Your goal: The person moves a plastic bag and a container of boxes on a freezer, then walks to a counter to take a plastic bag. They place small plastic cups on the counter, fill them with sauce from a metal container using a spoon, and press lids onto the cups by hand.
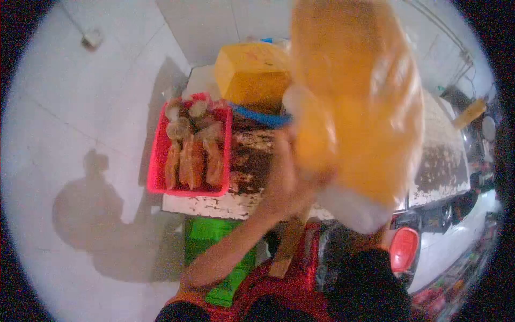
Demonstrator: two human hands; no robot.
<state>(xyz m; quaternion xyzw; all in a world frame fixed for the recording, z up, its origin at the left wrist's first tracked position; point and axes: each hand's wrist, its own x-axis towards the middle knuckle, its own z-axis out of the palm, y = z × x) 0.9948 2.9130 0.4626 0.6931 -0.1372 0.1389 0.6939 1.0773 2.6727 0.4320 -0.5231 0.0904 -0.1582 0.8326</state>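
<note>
A large clear plastic bag with orange-yellow contents is held up before me, blurred and filling the right middle of the head view. My left hand reaches in from below and is closed on the bag's left side near its bottom. Of my right arm only the dark sleeve and a bit of wrist show; the hand itself is hidden behind the bag's lower end. What exactly is inside the bag I cannot make out.
A red-pink basket with several wrapped brown pieces and jars stands on the worn white table. Behind are a yellow block-shaped container and a blue strip. Below are a green crate and a red oval container.
</note>
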